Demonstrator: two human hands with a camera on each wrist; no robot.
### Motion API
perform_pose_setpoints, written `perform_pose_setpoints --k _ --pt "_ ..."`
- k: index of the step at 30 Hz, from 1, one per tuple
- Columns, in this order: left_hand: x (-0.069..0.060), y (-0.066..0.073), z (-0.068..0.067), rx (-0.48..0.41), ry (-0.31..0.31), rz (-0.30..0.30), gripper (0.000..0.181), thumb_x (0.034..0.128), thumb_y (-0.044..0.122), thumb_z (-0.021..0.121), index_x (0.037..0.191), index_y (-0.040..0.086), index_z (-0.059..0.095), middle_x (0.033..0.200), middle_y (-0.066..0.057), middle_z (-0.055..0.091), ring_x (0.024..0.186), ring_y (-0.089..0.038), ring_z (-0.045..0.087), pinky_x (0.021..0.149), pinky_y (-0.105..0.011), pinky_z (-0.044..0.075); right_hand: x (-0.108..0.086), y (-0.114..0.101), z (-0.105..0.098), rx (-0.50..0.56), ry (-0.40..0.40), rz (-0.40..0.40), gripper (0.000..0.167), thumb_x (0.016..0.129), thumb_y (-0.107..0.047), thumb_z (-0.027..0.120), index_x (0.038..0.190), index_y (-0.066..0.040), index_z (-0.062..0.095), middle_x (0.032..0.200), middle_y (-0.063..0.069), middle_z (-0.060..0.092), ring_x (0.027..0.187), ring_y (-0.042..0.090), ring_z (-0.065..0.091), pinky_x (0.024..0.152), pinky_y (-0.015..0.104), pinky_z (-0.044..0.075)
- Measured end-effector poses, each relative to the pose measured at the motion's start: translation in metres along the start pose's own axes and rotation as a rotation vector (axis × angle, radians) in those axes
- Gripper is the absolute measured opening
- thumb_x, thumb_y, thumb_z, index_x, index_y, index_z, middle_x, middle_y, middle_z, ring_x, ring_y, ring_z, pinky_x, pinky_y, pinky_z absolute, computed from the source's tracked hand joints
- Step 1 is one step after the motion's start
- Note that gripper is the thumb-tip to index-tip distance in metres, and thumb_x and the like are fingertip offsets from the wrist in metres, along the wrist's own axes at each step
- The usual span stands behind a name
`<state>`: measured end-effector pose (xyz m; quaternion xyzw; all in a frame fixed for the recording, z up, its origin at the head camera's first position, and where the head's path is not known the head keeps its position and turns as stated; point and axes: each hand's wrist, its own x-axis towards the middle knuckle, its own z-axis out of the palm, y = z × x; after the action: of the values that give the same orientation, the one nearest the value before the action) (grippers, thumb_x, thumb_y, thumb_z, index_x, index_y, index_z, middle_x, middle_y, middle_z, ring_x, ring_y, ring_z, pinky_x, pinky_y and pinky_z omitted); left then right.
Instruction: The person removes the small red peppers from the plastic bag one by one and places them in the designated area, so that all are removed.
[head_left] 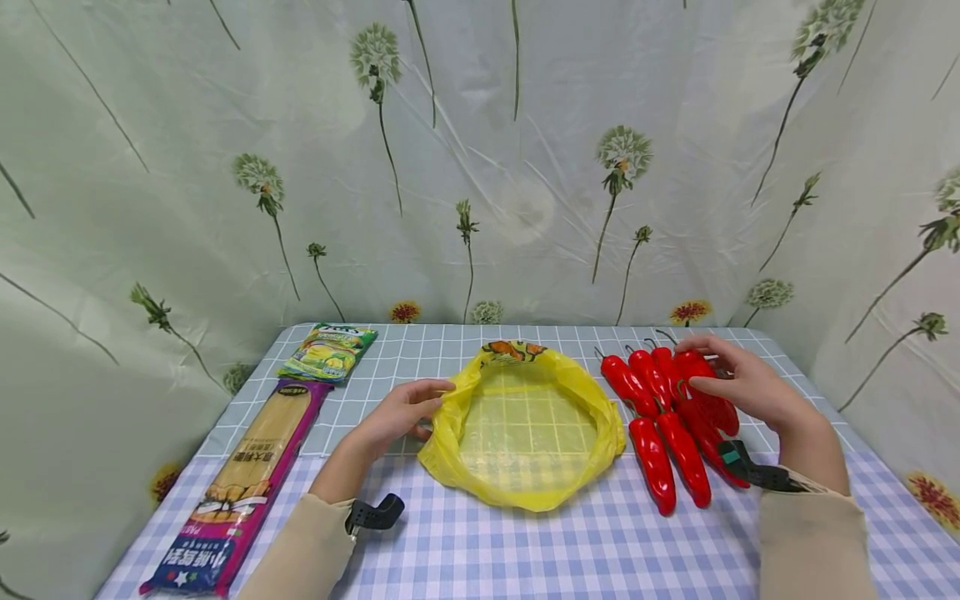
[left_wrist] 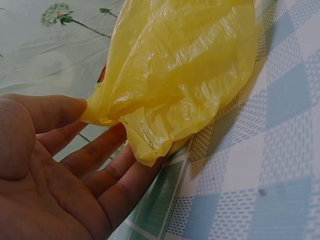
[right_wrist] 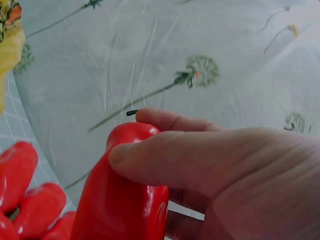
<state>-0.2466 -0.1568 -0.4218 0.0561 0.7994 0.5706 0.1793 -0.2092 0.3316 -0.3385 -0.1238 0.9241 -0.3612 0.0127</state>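
A yellow plastic bag (head_left: 517, 496) stands with its mouth spread wide in the middle of the table. At its left rim, my left hand (head_left: 405, 408) pinches the plastic between thumb and fingers; the left wrist view shows the gathered edge of the bag (left_wrist: 175, 85). To the right lies a group of red peppers (head_left: 651, 467) with thin dark stems. My right hand (head_left: 742, 387) grips one red pepper (right_wrist: 120, 200) near its stem end, thumb on the near side and fingers behind. Other peppers (right_wrist: 37, 210) lie close by in the right wrist view.
A long pack of pasta (head_left: 258, 475) with purple edges lies at the left. Beyond it, a green and yellow packet (head_left: 327, 352) sits at the table's back left. A curtain (head_left: 517, 208) with dandelion prints hangs behind the checked tablecloth (head_left: 450, 550).
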Motion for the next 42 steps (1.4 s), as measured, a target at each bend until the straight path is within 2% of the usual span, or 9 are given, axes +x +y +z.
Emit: perform_pose_setpoints --k 7,16,25,31,42 --pt "0.000 0.000 0.001 0.005 -0.002 -0.001 0.033 0.1021 0.020 0.055 0.134 0.019 0.061 0.136 -0.006 0.063 0.093 -0.018 0.061 0.071 -0.030 0.056 -0.003 0.020 -0.003 0.016 -0.005 0.062 0.052 0.096 -0.018 0.065 0.142 -0.005 0.044 0.132 0.026 0.053 0.112 0.035 0.056 0.073 0.029 0.057" --pt "0.000 0.000 0.000 -0.001 -0.006 0.003 0.033 0.1020 0.019 0.055 0.135 0.018 0.061 0.138 -0.007 0.062 0.093 -0.018 0.061 0.071 -0.030 0.056 -0.009 0.040 -0.009 0.035 0.001 0.093 0.051 0.097 -0.019 0.063 0.142 -0.005 0.042 0.133 0.027 0.052 0.105 0.024 0.059 0.073 0.032 0.057" --pt "0.001 0.000 0.000 0.008 0.001 -0.005 0.033 0.1017 0.019 0.055 0.134 0.019 0.061 0.138 -0.006 0.062 0.093 -0.018 0.061 0.071 -0.030 0.056 -0.014 0.060 -0.007 0.035 -0.034 0.153 0.055 0.097 -0.019 0.062 0.144 0.000 0.041 0.136 0.035 0.050 0.115 0.041 0.057 0.080 0.047 0.059" --pt "0.000 -0.001 0.000 0.003 -0.003 0.006 0.034 0.1018 0.019 0.055 0.135 0.018 0.061 0.137 -0.007 0.062 0.093 -0.018 0.061 0.071 -0.030 0.056 -0.016 0.072 -0.005 0.049 -0.054 0.188 0.054 0.096 -0.020 0.064 0.141 0.000 0.042 0.138 0.036 0.045 0.115 0.046 0.054 0.076 0.044 0.060" --pt "0.000 0.000 0.000 0.014 0.001 -0.004 0.033 0.1019 0.020 0.055 0.134 0.020 0.061 0.135 -0.006 0.063 0.094 -0.018 0.061 0.072 -0.030 0.056 -0.017 0.077 -0.002 0.069 -0.108 0.241 0.058 0.094 -0.021 0.068 0.141 0.001 0.042 0.139 0.037 0.042 0.117 0.045 0.051 0.079 0.042 0.060"
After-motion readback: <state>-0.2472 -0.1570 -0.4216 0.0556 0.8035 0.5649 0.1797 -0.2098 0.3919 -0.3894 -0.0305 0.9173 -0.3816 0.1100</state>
